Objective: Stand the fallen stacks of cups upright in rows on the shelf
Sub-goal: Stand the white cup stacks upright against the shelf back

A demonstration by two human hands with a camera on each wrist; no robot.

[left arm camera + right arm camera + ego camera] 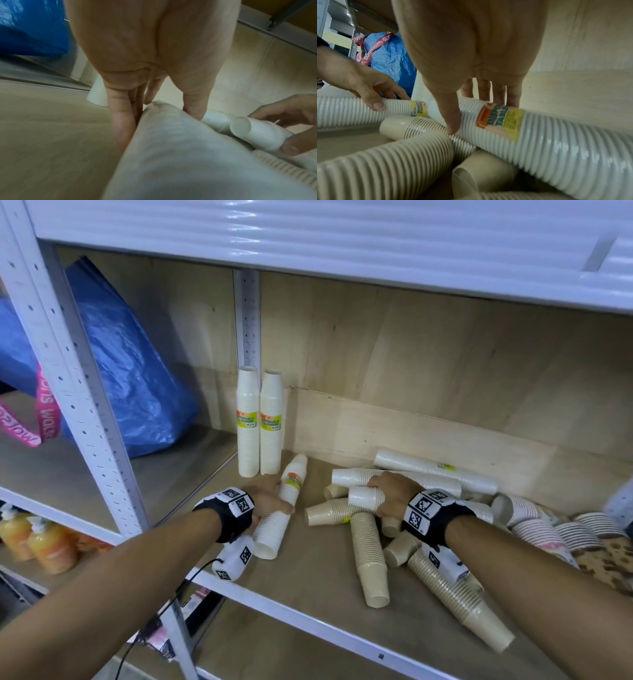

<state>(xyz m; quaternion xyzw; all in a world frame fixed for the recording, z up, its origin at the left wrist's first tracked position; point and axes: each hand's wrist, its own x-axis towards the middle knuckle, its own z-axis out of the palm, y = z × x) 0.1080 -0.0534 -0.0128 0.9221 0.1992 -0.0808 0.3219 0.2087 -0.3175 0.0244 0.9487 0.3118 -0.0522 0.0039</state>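
Two white cup stacks (248,422) stand upright side by side at the back left of the wooden shelf (308,594). A fallen white stack (284,508) lies in front of them; my left hand (277,494) grips it, fingers on one side and thumb on the other (161,115). To the right lies a heap of fallen white and beige stacks (370,559). My right hand (380,491) grips a labelled white stack (530,135) on top of that heap, thumb and fingers round it (479,115).
A blue bag (130,378) fills the neighbouring bay behind a white upright post (78,405). Patterned cup stacks (534,529) lie at the far right. Orange bottles (44,542) stand on a lower shelf at left. The white shelf above (342,241) hangs low.
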